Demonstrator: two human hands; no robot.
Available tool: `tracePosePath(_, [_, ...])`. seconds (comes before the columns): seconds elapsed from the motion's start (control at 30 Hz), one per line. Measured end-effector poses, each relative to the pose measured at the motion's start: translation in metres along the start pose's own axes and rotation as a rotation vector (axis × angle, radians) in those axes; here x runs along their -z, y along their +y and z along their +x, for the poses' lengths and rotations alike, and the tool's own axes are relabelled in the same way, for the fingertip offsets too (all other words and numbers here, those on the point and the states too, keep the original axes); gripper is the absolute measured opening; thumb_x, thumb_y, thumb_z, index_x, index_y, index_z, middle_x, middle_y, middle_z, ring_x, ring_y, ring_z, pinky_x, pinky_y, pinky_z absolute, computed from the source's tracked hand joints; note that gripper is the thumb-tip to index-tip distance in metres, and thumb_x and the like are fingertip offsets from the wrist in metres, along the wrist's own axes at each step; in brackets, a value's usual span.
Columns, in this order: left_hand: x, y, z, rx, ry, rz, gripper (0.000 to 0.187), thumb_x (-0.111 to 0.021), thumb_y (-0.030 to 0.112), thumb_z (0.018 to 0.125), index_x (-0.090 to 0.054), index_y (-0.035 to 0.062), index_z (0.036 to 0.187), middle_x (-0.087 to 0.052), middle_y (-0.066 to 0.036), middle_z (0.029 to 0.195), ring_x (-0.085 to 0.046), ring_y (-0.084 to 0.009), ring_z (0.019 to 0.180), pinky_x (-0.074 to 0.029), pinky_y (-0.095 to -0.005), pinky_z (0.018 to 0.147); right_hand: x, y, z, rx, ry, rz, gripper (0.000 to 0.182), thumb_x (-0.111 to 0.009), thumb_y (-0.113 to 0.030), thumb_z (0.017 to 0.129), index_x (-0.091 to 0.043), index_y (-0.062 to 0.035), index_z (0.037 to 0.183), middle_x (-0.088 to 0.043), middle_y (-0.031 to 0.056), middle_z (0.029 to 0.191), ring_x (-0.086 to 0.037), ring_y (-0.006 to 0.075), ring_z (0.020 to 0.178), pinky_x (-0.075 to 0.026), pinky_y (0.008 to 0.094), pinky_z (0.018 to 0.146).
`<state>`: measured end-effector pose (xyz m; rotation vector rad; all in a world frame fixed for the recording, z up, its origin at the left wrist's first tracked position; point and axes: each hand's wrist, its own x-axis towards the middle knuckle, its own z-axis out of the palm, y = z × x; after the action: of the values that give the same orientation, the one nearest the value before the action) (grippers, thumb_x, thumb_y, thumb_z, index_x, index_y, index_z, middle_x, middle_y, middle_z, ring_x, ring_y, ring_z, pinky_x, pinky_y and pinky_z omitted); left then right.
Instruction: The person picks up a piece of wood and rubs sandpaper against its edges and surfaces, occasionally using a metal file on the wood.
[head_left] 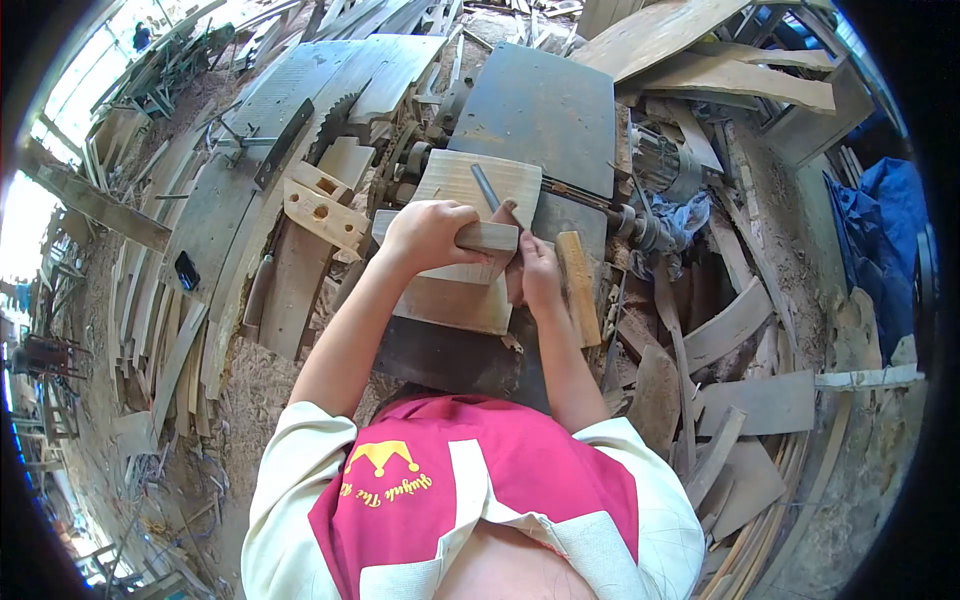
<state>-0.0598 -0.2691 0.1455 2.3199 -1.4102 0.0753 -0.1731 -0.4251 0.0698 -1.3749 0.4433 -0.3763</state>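
My left hand [430,238] is wrapped over a narrow wooden block [488,236], whose right end sticks out past my fingers. My right hand [540,275] is closed beside that end, fingers pinched against a brown piece [512,278]; I cannot tell what it is. Both hands work above a pale wooden board [455,308], which rests on the machine's dark bed. A dark metal bar [484,186] lies slanted across the pale board beyond my hands. Just right of my right hand is a yellowish wood strip [578,288].
Ahead stands a grey metal machine table [540,115]. Left of it are a toothed saw blade [335,125], a wood piece with holes [325,215] and a phone [186,270]. Offcuts [735,325] heap up on the right, near a motor [665,165] and blue tarp [885,235].
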Motion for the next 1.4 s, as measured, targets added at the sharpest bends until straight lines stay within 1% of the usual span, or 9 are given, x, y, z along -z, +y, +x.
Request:
tracePosePath(0.07, [-0.001,-0.004,0.003,-0.022,-0.008,0.002,0.049,-0.074,0.049,0.060,-0.061,0.0077,0.083,-0.062,-0.008,0.077,-0.062,-0.0277,0.074,-0.050,-0.0381,0.066,0.014,0.068,0.020,0.026,0.001,-0.087,0.041,-0.044,-0.033,0.096,-0.061,0.0048,0.096,-0.062,0.0040,0.083,-0.051,0.0100,0.073,-0.042,0.0263,0.067])
tracePosePath(0.23, [0.000,-0.005,0.004,-0.009,-0.033,-0.005,0.050,-0.074,0.049,0.060,-0.062,0.0079,0.084,-0.062,-0.009,0.078,-0.062,-0.0276,0.074,-0.050,-0.0380,0.066,0.017,0.049,0.024,0.001,-0.016,-0.320,0.044,-0.046,-0.034,0.095,-0.061,0.0067,0.093,-0.059,0.0029,0.074,-0.050,0.0119,0.068,-0.042,0.0287,0.065])
tracePosePath(0.3, [0.000,-0.010,0.008,-0.011,0.000,-0.009,0.050,-0.074,0.050,0.060,-0.062,0.0079,0.085,-0.062,-0.009,0.078,-0.062,-0.0276,0.074,-0.050,-0.0379,0.066,0.005,-0.017,0.010,0.022,-0.029,-0.048,0.039,-0.045,-0.030,0.096,-0.062,0.0035,0.087,-0.055,-0.0011,0.070,-0.047,0.0059,0.068,-0.040,0.0236,0.060])
tracePosePath(0.47, [-0.003,-0.008,0.009,0.034,-0.008,0.003,0.051,-0.075,0.050,0.059,-0.061,0.0072,0.083,-0.062,-0.008,0.077,-0.062,-0.0273,0.074,-0.050,-0.0370,0.065,0.005,-0.015,0.019,-0.020,-0.045,0.183,0.039,-0.044,-0.032,0.096,-0.059,0.0005,0.079,-0.050,-0.0043,0.065,-0.043,0.0063,0.063,-0.036,0.0250,0.056])
tracePosePath(0.57, [0.003,-0.005,0.012,0.000,-0.052,-0.006,0.050,-0.075,0.049,0.059,-0.061,0.0071,0.082,-0.062,-0.008,0.077,-0.062,-0.0273,0.073,-0.050,-0.0369,0.064,0.027,0.105,0.036,0.024,-0.028,-0.207,0.041,-0.044,-0.034,0.096,-0.058,0.0019,0.082,-0.052,-0.0036,0.068,-0.044,0.0076,0.065,-0.038,0.0256,0.060])
tracePosePath(0.73, [-0.001,-0.012,0.010,-0.026,-0.020,-0.025,0.050,-0.074,0.049,0.059,-0.061,0.0074,0.082,-0.062,-0.008,0.076,-0.062,-0.0276,0.073,-0.050,-0.0372,0.064,-0.005,-0.024,0.016,0.091,0.010,-0.006,0.041,-0.043,-0.035,0.096,-0.058,-0.0006,0.079,-0.050,-0.0030,0.064,-0.043,0.0076,0.064,-0.037,0.0259,0.059])
tracePosePath(0.97, [-0.005,-0.006,0.013,0.026,-0.005,-0.003,0.049,-0.073,0.050,0.062,-0.060,0.0074,0.082,-0.062,-0.008,0.077,-0.062,-0.0273,0.074,-0.050,-0.0376,0.064,-0.003,-0.022,0.016,0.065,0.058,0.172,0.039,-0.043,-0.034,0.097,-0.058,0.0001,0.086,-0.056,-0.0002,0.078,-0.047,0.0046,0.071,-0.039,0.0213,0.063])
tracePosePath(1.17, [0.001,-0.005,0.011,0.027,-0.064,0.014,0.050,-0.074,0.049,0.061,-0.062,0.0082,0.087,-0.062,-0.009,0.078,-0.062,-0.0273,0.075,-0.050,-0.0379,0.066,0.009,0.032,0.021,0.014,-0.004,-0.068,0.037,-0.043,-0.029,0.097,-0.060,0.0044,0.100,-0.060,0.0016,0.084,-0.049,0.0074,0.076,-0.042,0.0232,0.069])
tracePosePath(1.4, [0.002,-0.004,0.015,0.109,0.020,0.005,0.045,-0.070,0.047,0.066,-0.057,0.0060,0.079,-0.063,-0.011,0.080,-0.062,-0.0287,0.078,-0.050,-0.0391,0.068,-0.006,-0.023,0.026,0.133,0.029,0.143,0.039,-0.044,-0.037,0.096,-0.058,-0.0023,0.083,-0.046,-0.0065,0.064,-0.036,0.0026,0.056,-0.030,0.0205,0.049])
